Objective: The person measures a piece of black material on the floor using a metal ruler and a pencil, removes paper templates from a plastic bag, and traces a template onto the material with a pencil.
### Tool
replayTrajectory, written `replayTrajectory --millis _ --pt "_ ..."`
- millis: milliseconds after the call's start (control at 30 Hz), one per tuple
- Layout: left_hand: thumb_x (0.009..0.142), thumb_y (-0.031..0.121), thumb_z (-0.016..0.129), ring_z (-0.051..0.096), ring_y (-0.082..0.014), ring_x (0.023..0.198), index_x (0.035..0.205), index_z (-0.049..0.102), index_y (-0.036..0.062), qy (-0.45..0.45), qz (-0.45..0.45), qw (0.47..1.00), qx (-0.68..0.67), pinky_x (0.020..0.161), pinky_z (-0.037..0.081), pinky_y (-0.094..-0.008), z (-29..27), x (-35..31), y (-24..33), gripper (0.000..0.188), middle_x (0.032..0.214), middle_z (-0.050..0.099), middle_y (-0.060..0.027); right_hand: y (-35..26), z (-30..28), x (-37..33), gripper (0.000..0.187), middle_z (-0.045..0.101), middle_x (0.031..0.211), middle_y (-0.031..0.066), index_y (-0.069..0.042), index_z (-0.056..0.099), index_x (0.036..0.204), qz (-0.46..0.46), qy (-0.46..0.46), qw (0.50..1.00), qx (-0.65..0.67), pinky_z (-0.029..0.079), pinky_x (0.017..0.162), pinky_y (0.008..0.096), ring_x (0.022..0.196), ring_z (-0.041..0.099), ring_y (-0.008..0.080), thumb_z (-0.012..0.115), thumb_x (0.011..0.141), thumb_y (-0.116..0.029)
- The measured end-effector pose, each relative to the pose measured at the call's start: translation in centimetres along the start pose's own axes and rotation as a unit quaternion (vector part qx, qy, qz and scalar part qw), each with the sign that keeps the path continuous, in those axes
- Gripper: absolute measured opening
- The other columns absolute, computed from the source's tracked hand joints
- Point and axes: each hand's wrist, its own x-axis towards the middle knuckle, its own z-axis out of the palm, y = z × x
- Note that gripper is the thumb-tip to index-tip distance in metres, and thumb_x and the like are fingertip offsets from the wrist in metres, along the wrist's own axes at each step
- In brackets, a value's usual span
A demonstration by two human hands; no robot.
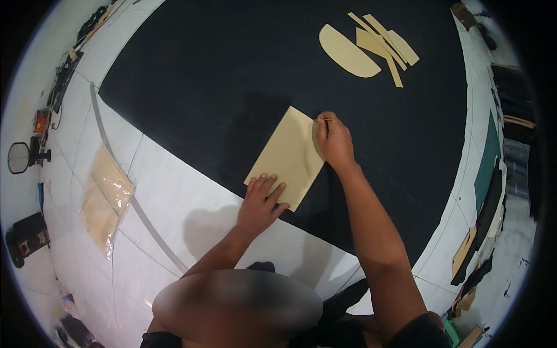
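A tan rectangular pattern piece lies on black fabric spread over the white bench. The left hand presses flat on its lower corner, fingers apart. The right hand has its grip pinched on a thin marking stick at the upper edge. More tan cutouts lie well apart.

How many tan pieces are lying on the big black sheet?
About 6: the tan rectangular template under both hands, one half-moon piece and roughly four overlapping strips at top right; overlaps may hide more.

Left hand lies flat with fingers spread; right hand is curled in a pinch, forearm extended.
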Motion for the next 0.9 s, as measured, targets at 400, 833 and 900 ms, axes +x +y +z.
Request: replayTrajectory --millis 400,833,900 --pt "0.087 0.037 0.078 0.045 -0.0401 0.138 0.131 0.067 0.0100 -0.002 0.004 1.000 0.024 0.117 0.033 -0.0574 0.6 0.0 0.2 0.053 0.143 0.053 -0.0164 4.5 -2.4 -4.6 0.019 0.071 0.097 0.0213 0.002 0.062 0.109 0.112 0.069 0.989 0.066 0.056 0.081 0.0435 0.090 0.073 0.0340 0.054 0.103 -0.015" --pt "0.083 0.029 0.082 0.046 -0.0435 0.136 0.131 0.065 0.0089 0.009 0.020 0.999 0.031 0.115 0.034 -0.0589 0.5 -0.2 0.1 0.055 0.144 0.051 -0.0184 3.5 -3.0 -12.2 0.027 0.067 0.093 0.0077 -0.002 0.060 0.115 0.167 0.130 0.952 0.220 0.053 0.077 0.0297 0.081 0.065 0.0139 0.052 0.108 -0.027" --pt "0.084 0.030 0.082 0.046 -0.0435 0.136 0.132 0.065 0.0088 0.008 0.024 0.999 0.038 0.115 0.033 -0.0590 0.8 -0.2 0.1 0.055 0.144 0.051 -0.0184 3.0 -2.3 -15.0 0.027 0.067 0.093 0.0086 -0.001 0.062 0.114 0.101 0.120 0.969 0.189 0.053 0.075 0.0303 0.081 0.065 0.0146 0.053 0.108 -0.026"
